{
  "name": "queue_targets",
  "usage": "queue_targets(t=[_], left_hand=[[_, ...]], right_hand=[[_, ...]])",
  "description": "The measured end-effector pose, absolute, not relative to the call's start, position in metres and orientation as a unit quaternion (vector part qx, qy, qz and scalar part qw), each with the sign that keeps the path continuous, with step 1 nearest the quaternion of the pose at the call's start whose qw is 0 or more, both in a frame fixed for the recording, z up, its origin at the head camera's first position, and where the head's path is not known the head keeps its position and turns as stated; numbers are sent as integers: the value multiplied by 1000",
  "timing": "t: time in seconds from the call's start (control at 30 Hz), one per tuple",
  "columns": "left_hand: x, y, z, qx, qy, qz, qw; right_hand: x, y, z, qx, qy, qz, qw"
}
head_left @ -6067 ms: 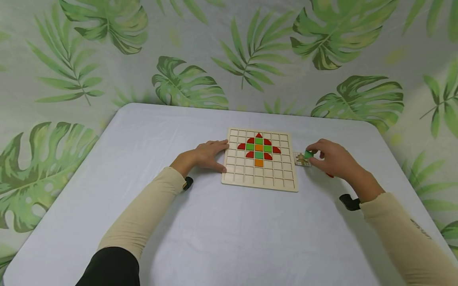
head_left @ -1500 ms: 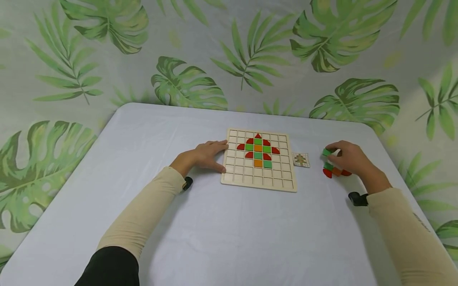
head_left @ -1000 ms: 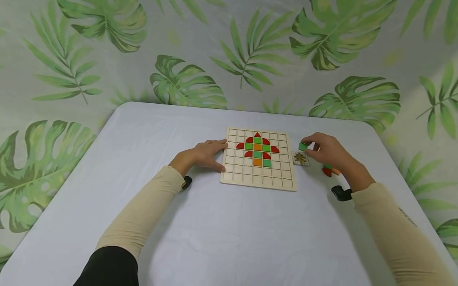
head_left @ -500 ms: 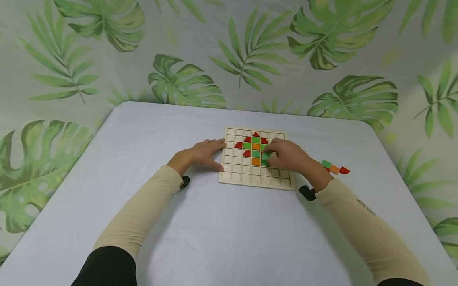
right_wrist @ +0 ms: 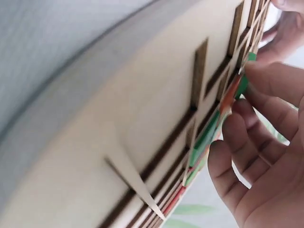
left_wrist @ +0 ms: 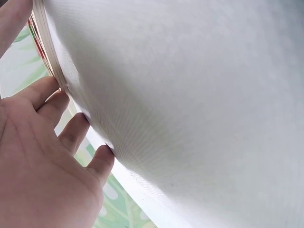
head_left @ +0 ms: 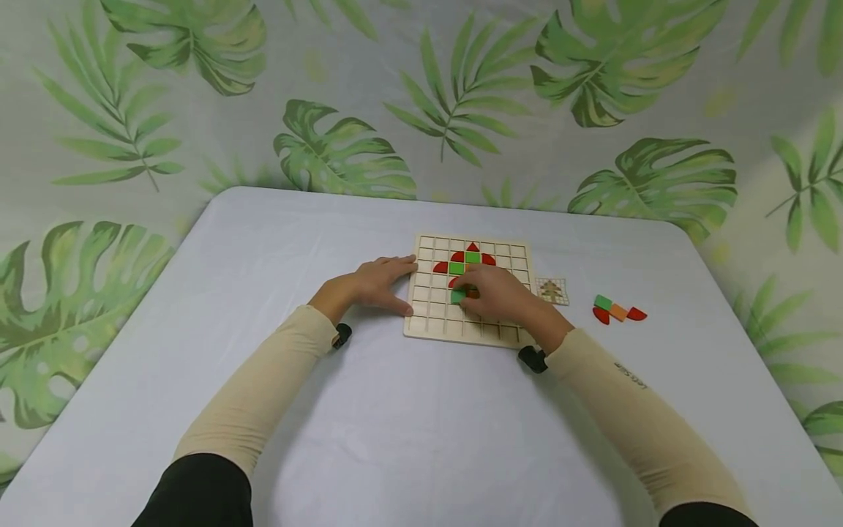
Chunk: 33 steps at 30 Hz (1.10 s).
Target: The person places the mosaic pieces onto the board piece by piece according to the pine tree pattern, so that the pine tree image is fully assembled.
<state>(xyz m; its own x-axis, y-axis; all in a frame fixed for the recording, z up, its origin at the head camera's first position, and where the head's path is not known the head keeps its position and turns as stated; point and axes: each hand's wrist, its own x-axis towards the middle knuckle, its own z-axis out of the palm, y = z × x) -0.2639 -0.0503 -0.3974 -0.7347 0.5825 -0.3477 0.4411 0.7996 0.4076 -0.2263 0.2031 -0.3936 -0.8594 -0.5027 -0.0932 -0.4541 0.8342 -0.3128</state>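
Note:
A wooden grid board (head_left: pixel 431 327) lies on the table, its cells partly filled with red, green and orange pieces in a tree-like pattern. My right hand (head_left: pixel 498 294) reaches over it and pinches a green square (head_left: pixel 457 296) at a cell in the lower left of the pattern. The right wrist view shows thumb and fingers around that green square (right_wrist: pixel 242 86), close against the board. Behind this hand, the middle and right of the pattern are largely hidden. My left hand (head_left: pixel 380 284) rests with spread fingers against the board's left edge, fingertips (left_wrist: pixel 50 85) touching its side.
A small pattern card (head_left: pixel 552 290) with a printed tree lies just right of the board. Further right are several loose pieces: a green square (head_left: pixel 602 301), an orange square (head_left: pixel 618 312) and red quarter-rounds (head_left: pixel 637 314). The white-covered table (head_left: pixel 421 439) extends around them.
A green square was set right of the lower orange one. My right hand then picked another green square from the loose pieces and carried it left over the board. The left hand stayed put.

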Motion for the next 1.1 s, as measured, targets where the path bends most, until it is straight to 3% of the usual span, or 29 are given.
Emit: queue_targets(t=[1.1], left_hand=[[-263, -49, -397, 283, 918, 148, 233]], right_hand=[[-230, 202, -399, -205, 947, -220, 111]])
